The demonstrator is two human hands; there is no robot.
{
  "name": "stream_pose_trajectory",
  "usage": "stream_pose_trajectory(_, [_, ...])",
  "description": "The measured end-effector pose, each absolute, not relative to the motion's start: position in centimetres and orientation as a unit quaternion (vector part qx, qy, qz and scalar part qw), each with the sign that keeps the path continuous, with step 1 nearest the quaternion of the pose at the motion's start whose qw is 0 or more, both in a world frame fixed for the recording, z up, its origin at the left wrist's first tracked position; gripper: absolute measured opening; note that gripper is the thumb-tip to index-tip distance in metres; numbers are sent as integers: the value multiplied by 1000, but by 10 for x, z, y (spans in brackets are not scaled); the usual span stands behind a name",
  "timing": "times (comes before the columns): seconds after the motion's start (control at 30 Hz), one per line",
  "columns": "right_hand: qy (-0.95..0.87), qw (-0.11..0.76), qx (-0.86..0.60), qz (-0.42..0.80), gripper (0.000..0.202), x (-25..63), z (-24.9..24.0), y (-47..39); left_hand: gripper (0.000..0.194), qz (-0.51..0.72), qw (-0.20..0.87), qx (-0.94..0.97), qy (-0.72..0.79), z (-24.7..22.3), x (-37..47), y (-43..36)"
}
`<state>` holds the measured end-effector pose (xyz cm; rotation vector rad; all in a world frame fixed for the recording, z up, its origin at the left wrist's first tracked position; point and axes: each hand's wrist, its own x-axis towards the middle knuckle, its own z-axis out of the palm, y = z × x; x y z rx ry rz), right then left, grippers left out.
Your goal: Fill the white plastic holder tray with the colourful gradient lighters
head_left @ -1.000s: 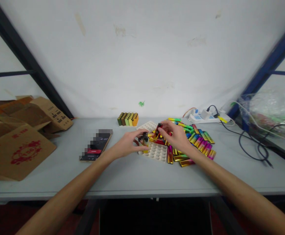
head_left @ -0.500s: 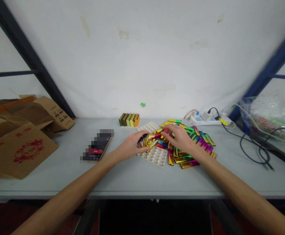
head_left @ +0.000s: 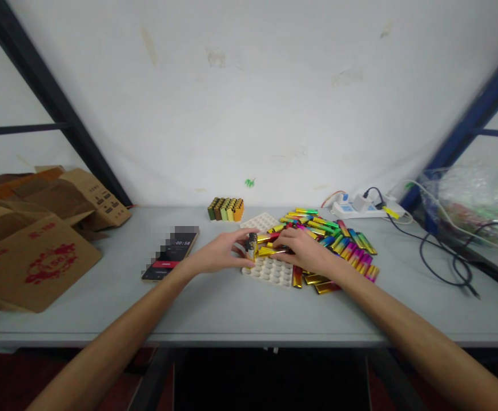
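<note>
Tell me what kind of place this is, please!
It looks like a workbench, maybe in a small workshop: a long grey table holds a heap of shiny colourful pieces, with cardboard boxes and a power strip.

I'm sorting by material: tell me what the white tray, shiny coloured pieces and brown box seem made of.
White tray: matt plastic or pulp, by its bumpy grid. Coloured pieces: glossy metal or metallised plastic, from mirror-like highlights. Brown box: matt, likely cardboard, bent flaps.
</note>
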<state>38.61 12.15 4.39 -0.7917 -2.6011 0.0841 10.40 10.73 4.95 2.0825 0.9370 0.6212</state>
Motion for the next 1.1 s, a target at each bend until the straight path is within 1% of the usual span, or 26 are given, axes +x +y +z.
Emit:
stream_pose_trajectory(0.07, [-927, 220, -304, 22, 28, 391, 44, 126, 78, 253, 388, 804, 373, 48, 106, 108])
stream_pose_trajectory(0.2, [-907, 236, -349, -15, 26, 403, 39, 137, 68, 273, 389, 795, 377, 51, 109, 105])
stream_pose_trajectory(0.3, [-900, 256, -351, -34, 25, 407, 35, 140, 67, 296, 395, 779, 387, 57, 109, 104])
stream_pose_trajectory(0.37, [-898, 270, -345, -31, 28, 404, 35, 137, 68, 313, 402, 766, 392, 60, 108, 104])
stream_pose_trajectory(0.47, [-896, 288, -337, -16, 24, 395, 38, 129, 66, 329, 412, 754, 392, 63, 105, 105])
stream_pose_trajectory(0.6, [-893, 309, -328, 1, 21, 385, 44, 117, 53, 328, 418, 755, 385, 65, 102, 108])
stream_pose_trajectory(0.67, [-892, 318, -322, 18, 25, 381, 45, 112, 48, 326, 413, 757, 388, 66, 101, 109])
stream_pose_trajectory(0.77, [-894, 323, -305, 55, 35, 372, 44, 105, 48, 323, 398, 764, 393, 66, 100, 111])
stream_pose_trajectory(0.87, [-899, 310, -302, 73, 51, 357, 39, 100, 50, 323, 380, 769, 400, 64, 98, 111])
stream_pose_trajectory(0.93, [-903, 292, -308, 74, 56, 347, 35, 99, 49, 318, 383, 769, 402, 63, 98, 110])
stream_pose_trajectory(1.03, [-902, 269, -327, 86, 45, 337, 31, 99, 46, 296, 398, 770, 401, 62, 99, 108])
stream_pose_trajectory(1.1, [-893, 275, -340, 104, 35, 334, 30, 100, 45, 287, 398, 770, 408, 64, 100, 107])
